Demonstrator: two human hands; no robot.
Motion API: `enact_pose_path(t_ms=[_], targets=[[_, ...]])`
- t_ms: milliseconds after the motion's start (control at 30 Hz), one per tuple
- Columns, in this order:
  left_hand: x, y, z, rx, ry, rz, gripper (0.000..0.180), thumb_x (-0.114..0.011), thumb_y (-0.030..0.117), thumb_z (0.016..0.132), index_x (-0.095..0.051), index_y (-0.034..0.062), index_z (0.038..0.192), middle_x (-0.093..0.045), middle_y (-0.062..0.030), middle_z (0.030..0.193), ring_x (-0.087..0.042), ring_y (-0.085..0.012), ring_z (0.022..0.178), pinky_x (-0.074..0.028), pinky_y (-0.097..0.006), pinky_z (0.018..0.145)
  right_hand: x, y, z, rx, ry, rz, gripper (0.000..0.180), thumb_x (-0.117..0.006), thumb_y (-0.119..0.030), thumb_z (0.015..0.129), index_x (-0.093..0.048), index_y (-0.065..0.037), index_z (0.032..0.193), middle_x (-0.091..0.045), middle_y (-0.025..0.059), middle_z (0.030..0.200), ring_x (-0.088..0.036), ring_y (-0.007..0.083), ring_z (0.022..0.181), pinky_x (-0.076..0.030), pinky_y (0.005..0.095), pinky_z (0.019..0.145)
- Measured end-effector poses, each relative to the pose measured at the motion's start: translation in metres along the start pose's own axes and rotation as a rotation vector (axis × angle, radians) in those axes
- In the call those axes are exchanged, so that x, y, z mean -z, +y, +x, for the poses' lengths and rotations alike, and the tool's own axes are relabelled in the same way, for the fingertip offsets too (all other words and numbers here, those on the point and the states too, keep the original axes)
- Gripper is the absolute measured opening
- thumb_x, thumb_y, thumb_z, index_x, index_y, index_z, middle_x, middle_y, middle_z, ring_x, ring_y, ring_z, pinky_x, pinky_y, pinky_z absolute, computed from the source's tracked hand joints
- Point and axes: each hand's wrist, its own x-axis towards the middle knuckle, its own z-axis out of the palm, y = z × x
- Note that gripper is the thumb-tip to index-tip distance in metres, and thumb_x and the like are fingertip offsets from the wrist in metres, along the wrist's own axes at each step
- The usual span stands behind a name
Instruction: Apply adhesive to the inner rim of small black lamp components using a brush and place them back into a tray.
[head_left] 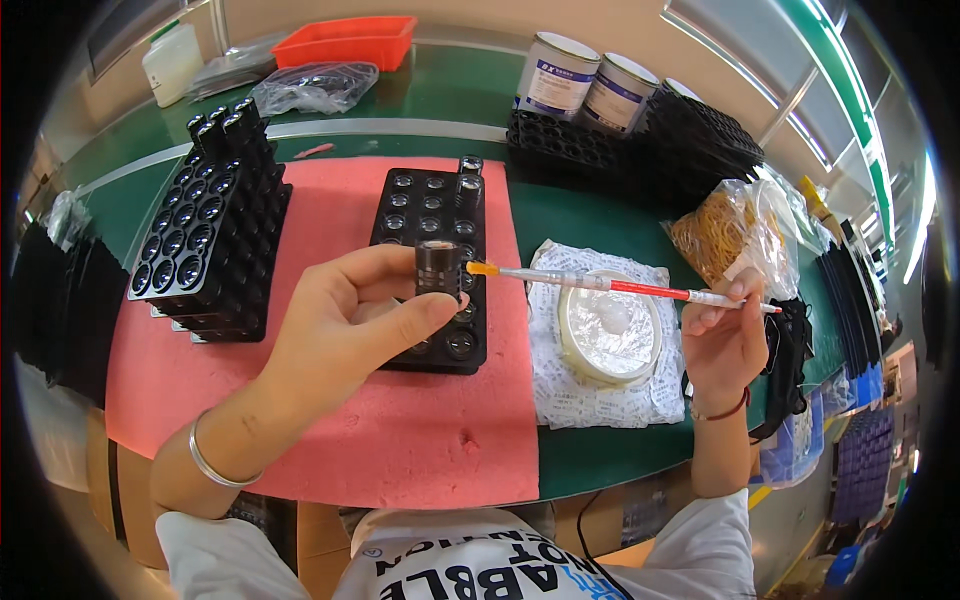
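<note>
My left hand [345, 325] pinches a small black cylindrical barrel [437, 272] upright between thumb and fingers, over the pink mat [400, 440]. My right hand [725, 335] grips a thin paintbrush [640, 288] with a red and pale handle. Its orange bristles point left and meet the side of the barrel, or come very near it. Partly behind my left hand lies a black tray [455, 367] with round pieces in its wells; one taller piece [470, 185] stands at its far right corner. Below the brush, a round shallow dish [567, 345] rests on printed white paper [600, 408].
Stacked black trays [235, 275] with glossy round pieces stand at left. At the back are a red bin [345, 42], plastic bags [315, 88], a white bottle [172, 65], tins [557, 75] and more black trays [690, 135]. A bag of rubber bands [720, 230] sits at right.
</note>
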Motion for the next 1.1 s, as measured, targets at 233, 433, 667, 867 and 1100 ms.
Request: enact_pose_path(t_ms=[233,433,667,867,1100], targets=[[0.001,-0.008,0.000,-0.067,-0.008,-0.031,0.032,-0.062,0.002,0.074,-0.052,-0.0057,0.103,-0.058,-0.0082,0.092,-0.055,-0.0091,0.082,-0.045,-0.020,0.072,-0.003,0.002,-0.003,0.007,0.022,-0.017,0.021,-0.042,-0.024,0.087,-0.046,-0.004,0.086,-0.059,0.0131,0.070,-0.059,0.0195,0.062,-0.049,0.0274,0.058],[0.001,-0.010,0.001,-0.092,-0.007,0.017,0.029,-0.063,0.007,0.073,-0.052,-0.0030,0.098,-0.060,-0.0091,0.088,-0.057,-0.0106,0.081,-0.044,-0.021,0.074,-0.001,0.003,-0.002,0.023,-0.006,-0.045,0.022,-0.043,-0.025,0.087,-0.046,-0.003,0.085,-0.059,0.0143,0.071,-0.060,0.0207,0.063,-0.049,0.0283,0.059],[0.002,-0.010,0.001,-0.083,0.017,0.115,0.028,-0.065,0.006,0.072,-0.054,-0.0046,0.095,-0.058,-0.0047,0.087,-0.051,-0.0039,0.071,-0.042,-0.016,0.059,0.002,0.003,-0.003,-0.011,-0.029,-0.053,0.021,-0.043,-0.023,0.087,-0.047,-0.003,0.085,-0.060,0.0150,0.072,-0.061,0.0217,0.066,-0.051,0.0300,0.063],[0.001,-0.011,0.000,-0.111,0.027,0.087,0.028,-0.065,0.007,0.072,-0.054,-0.0043,0.096,-0.057,-0.0043,0.087,-0.051,-0.0042,0.071,-0.042,-0.017,0.060,0.001,0.005,-0.001,0.008,-0.038,-0.134,0.022,-0.045,-0.024,0.086,-0.047,-0.002,0.085,-0.060,0.0147,0.072,-0.061,0.0217,0.065,-0.050,0.0304,0.062],[0.001,-0.017,-0.001,-0.126,-0.067,0.057,0.031,-0.061,0.011,0.076,-0.051,-0.0037,0.102,-0.059,-0.0103,0.093,-0.055,-0.0127,0.087,-0.042,-0.024,0.079,0.003,0.002,-0.002,0.057,-0.004,-0.193,0.022,-0.046,-0.022,0.086,-0.049,-0.001,0.084,-0.059,0.0139,0.070,-0.060,0.0217,0.063,-0.050,0.0300,0.060]])
